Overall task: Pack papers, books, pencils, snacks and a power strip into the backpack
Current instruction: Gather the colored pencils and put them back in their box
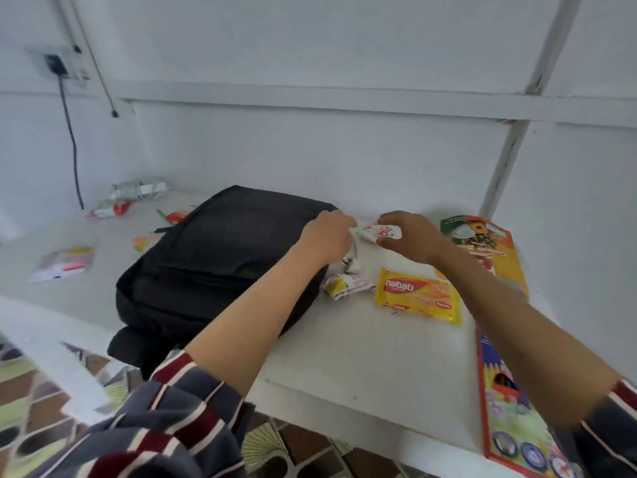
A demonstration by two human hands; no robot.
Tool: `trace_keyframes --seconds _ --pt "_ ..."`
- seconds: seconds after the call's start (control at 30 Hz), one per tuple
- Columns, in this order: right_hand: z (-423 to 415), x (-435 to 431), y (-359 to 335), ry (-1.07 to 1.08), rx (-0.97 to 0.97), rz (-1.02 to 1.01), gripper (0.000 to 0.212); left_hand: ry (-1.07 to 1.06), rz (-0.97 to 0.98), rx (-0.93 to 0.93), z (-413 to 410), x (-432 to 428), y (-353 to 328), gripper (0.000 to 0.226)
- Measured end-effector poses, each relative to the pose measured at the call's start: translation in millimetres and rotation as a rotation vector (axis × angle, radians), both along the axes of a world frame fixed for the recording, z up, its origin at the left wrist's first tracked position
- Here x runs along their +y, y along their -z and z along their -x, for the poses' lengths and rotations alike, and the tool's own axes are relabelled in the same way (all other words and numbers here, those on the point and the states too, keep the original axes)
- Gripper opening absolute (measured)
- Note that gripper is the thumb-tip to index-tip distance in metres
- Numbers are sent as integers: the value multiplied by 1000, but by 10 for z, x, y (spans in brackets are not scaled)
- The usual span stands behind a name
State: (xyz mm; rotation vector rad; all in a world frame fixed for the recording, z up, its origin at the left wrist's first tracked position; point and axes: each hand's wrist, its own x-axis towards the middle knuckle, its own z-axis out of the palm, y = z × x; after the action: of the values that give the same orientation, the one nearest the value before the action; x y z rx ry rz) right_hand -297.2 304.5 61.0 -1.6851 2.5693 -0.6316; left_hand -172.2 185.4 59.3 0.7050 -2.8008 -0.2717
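Observation:
A black backpack [220,257] lies flat on the white table [362,367]. My left hand [325,236] rests at the backpack's right edge, fingers closed on the left end of a small white and red snack packet [377,232]. My right hand [410,236] curls over the same packet from the right, thumb under it. Just below lie more small white packets [346,282] and a yellow Nabati wafer pack [418,294]. A yellow book [489,250] lies under my right forearm. A pencil box [513,408] sits at the table's right front.
Left of the backpack lie a white paper packet [63,265], orange and red snack wrappers [146,241], a red and white wrapper [110,209] and a silvery bag [138,189]. A black cable [74,150] hangs from a wall socket. Patterned floor tiles show below the table's front edge.

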Motion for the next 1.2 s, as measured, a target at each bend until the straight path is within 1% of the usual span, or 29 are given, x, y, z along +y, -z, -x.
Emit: trace_keyframes --seconds 0.13,0.33,0.57,0.73,0.87,1.03,1.2 --pt "-566 -649 -42 -108 0 19 47 -107 30 2 -700 -492 -85 40" --pt "-1402 -1501 21 -232 -23 26 47 -242 46 -20 -1647 -1146 -23 40" --pt "-2098 -2420 146 -323 -67 -41 45 -375 -11 -15 -2468 -1882 109 36" --pt "-2294 -3075 166 -364 -35 -116 43 -442 -42 -27 -2740 -2445 273 37" --pt "-2373 -3626 133 -369 -14 -161 36 -479 -85 -40 -2836 -2928 350 36" --pt "-2306 -4265 197 -359 -45 -183 37 -466 -97 -49 -2875 -3530 370 37" --pt "-2257 -4586 332 -291 -25 -240 37 -388 -129 -55 -2734 -3964 527 36"
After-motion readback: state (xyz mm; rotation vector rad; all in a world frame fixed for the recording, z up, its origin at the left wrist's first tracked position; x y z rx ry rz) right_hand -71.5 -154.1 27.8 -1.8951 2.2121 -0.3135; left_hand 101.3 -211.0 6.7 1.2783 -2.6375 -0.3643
